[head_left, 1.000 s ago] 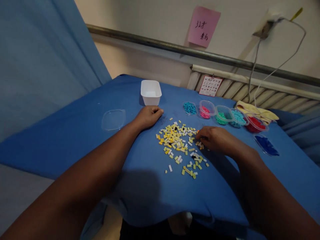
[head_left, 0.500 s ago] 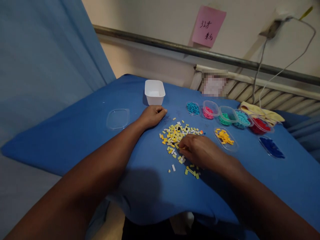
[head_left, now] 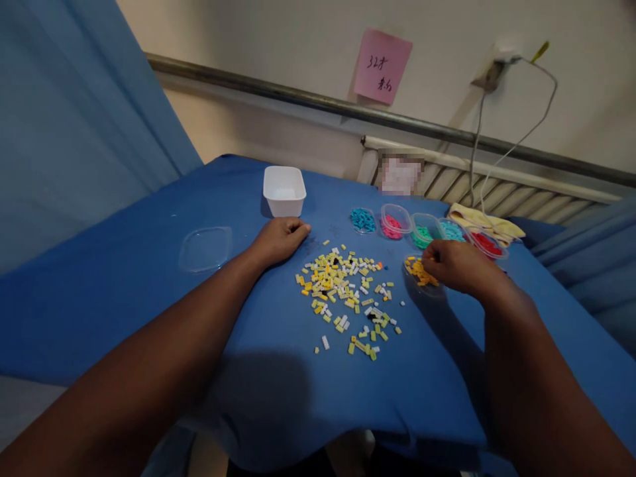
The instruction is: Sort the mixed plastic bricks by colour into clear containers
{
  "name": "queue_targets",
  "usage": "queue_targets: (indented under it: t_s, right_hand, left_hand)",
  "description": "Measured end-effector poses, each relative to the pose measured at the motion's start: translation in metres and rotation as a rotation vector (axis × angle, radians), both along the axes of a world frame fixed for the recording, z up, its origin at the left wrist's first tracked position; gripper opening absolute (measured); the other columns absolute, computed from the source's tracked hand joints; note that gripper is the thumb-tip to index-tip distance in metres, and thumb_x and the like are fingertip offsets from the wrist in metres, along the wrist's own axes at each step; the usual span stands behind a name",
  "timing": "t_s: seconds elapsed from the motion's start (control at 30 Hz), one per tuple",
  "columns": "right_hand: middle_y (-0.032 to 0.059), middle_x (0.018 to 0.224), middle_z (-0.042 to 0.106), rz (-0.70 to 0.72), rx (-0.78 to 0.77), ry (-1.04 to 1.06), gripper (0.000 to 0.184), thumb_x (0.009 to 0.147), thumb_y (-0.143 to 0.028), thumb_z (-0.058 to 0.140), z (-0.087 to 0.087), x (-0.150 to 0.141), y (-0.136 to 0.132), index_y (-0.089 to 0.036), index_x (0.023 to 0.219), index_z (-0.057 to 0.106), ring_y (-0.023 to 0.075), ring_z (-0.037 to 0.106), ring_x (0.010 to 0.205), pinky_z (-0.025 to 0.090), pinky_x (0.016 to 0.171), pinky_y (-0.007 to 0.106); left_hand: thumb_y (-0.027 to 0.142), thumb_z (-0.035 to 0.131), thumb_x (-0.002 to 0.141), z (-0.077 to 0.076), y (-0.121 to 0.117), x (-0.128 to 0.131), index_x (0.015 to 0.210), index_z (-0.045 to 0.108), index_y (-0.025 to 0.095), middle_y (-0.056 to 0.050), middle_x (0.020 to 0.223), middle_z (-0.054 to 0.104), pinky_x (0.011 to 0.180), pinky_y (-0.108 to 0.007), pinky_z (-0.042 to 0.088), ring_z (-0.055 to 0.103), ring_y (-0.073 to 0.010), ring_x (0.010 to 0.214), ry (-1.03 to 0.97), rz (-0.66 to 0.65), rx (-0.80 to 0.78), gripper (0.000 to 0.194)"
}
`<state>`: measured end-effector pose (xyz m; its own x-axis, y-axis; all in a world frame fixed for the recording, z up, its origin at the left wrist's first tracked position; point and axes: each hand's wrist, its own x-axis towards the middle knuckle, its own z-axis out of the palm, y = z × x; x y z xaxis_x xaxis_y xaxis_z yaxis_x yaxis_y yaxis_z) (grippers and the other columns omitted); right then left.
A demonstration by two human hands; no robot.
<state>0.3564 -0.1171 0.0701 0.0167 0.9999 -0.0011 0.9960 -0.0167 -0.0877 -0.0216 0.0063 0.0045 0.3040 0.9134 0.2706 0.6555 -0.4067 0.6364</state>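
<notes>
At the 2 o'clock edge of the loose brick pile, right hand hovers curled over one dish of orange bricks; grip hidden. Left hand rests fisted at 10 o'clock. Five filled dishes line 12 o'clock. Blue counter lies open leftward.

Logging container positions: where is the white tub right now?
In the head view, the white tub stands on the blue cloth toward the far side, just beyond the left hand and left of the row of small colour-filled dishes.
</notes>
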Motion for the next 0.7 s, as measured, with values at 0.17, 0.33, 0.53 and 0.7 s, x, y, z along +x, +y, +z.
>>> queue_targets:
  t_s: [0.17,0.33,0.53,0.7]
  right_hand:
    - [0.0040,0.086,0.077,0.017,-0.079,0.013,0.014,0.090,-0.031,0.063,-0.012,0.017,0.007,-0.023,0.090,0.075,0.0201,0.067,0.076,0.035,0.061,0.030]
    - [0.0025,0.083,0.077,0.079,-0.065,0.001,0.015,0.088,-0.034,0.065,-0.021,0.013,0.008,-0.025,0.086,0.077,0.0188,0.066,0.070,0.032,0.058,0.030]
    - [0.0025,0.075,0.075,0.072,-0.079,-0.047,0.014,0.087,-0.028,0.066,-0.020,0.016,0.005,-0.025,0.079,0.077,0.0197,0.066,0.065,0.035,0.058,0.031]
    - [0.0082,0.111,0.081,0.444,0.214,0.289,0.022,0.103,-0.033,0.060,-0.019,-0.052,-0.003,-0.024,0.107,0.080,0.0251,0.075,0.102,0.057,0.088,0.037]
  left_hand:
    - [0.055,0.057,0.096,-0.001,0.001,0.000,0.077,0.073,0.019,-0.001,0.066,0.064,0.061,-0.031,0.033,0.056,-0.0185,0.067,-0.006,0.006,-0.006,0.043]
    - [0.054,0.057,0.096,0.000,-0.001,0.000,0.080,0.074,0.018,-0.001,0.067,0.064,0.062,-0.032,0.035,0.055,-0.0182,0.067,-0.016,0.006,-0.024,0.043]
    - [0.054,0.056,0.097,-0.003,-0.001,0.001,0.076,0.072,0.018,0.000,0.065,0.060,0.060,-0.031,0.032,0.052,-0.0174,0.065,-0.025,0.000,-0.014,0.044]
    - [0.052,0.056,0.097,-0.005,0.000,0.001,0.079,0.073,0.018,0.000,0.067,0.062,0.061,-0.031,0.033,0.054,-0.0175,0.066,-0.030,-0.012,-0.013,0.043]
